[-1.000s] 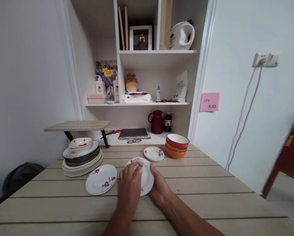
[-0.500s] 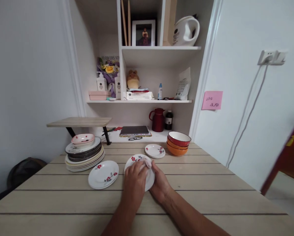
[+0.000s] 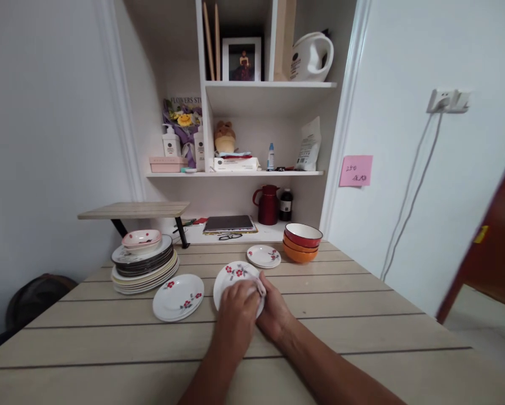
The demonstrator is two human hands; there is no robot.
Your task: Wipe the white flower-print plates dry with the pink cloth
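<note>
Plate (image 3: 227,283) with red flowers, short of the far edge of the desk (image 3: 345,315), is grasped by the right hand's (image 3: 274,308) fingers while the left hand's (image 3: 238,308) clench a cloth (image 3: 259,284) against it.

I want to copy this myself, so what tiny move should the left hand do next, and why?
Maybe slide the left hand and its pale cloth toward the left side of the flowered plate, since the cloth is bunched near the right rim, where the right hand holds the plate.
</note>
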